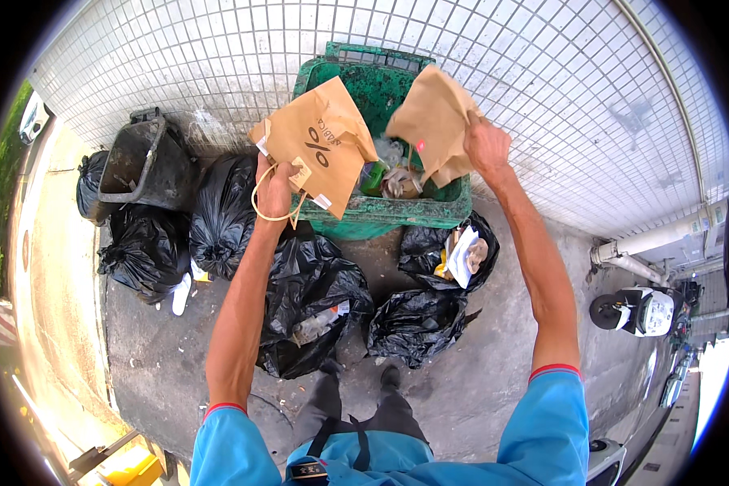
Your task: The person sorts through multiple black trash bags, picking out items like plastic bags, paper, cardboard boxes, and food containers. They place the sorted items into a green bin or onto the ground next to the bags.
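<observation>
My left hand (277,193) grips a flattened brown paper carrier bag (320,138) by its handle end, the cord handle looping beside my wrist. In my right hand (488,147) is a second brown paper bag (436,117), crumpled and pinched at its right edge. Both bags are held up over a dirty green wheeled bin (385,212), its lid tipped back against the wall. Inside the bin lies mixed rubbish (401,180), with clear plastic and something green; the bags hide part of it.
Near my feet, an open black bag (312,283) holds plastic bottles; another (419,324) lies right, with papers (462,257) behind. Tied black bags (146,251) and a dark open bin (142,166) stand left. Behind is a tiled wall (543,73); a scooter (648,312) is parked far right.
</observation>
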{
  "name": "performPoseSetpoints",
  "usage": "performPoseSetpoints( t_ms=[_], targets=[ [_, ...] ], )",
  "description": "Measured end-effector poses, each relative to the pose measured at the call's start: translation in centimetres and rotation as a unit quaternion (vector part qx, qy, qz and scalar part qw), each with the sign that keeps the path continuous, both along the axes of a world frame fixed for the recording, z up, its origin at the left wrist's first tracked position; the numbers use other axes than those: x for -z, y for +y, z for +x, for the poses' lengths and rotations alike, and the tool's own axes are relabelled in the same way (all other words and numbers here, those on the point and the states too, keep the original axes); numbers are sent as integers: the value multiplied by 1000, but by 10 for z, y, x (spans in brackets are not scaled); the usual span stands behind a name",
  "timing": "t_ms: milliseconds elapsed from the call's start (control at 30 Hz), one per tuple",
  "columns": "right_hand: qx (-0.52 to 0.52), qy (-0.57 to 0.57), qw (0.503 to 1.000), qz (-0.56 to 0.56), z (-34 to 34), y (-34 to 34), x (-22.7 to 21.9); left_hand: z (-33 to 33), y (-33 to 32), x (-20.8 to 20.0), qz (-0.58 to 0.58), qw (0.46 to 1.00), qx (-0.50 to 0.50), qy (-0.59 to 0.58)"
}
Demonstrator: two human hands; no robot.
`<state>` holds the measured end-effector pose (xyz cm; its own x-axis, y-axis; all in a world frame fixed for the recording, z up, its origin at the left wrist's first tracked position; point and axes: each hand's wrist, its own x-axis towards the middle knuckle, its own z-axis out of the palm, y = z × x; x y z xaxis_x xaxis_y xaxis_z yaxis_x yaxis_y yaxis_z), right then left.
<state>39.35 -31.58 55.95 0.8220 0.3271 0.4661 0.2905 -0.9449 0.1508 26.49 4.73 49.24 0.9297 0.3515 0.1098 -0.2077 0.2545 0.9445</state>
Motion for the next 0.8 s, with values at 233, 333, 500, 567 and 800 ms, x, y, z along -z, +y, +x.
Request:
performPoseSetpoints(
  t_ms=[233,333,500,567,800],
  targets=[
    [13,-35,999,8,16,-27,-13,-11,20,-2,13,994,99,50],
    [27,-113,989,89,7,-22,-24,-14,23,-10,20,988,134,70],
    [-97,114,984,-95,-10,-7,37,-12,39,3,24,981,181,72],
    [-69,52,996,-32,-3,-14,32,-12,40,6,42,976,197,80],
    [-133,149,976,-85,-8,-16,34,-18,41,1,1,963,266,37]
  ],
)
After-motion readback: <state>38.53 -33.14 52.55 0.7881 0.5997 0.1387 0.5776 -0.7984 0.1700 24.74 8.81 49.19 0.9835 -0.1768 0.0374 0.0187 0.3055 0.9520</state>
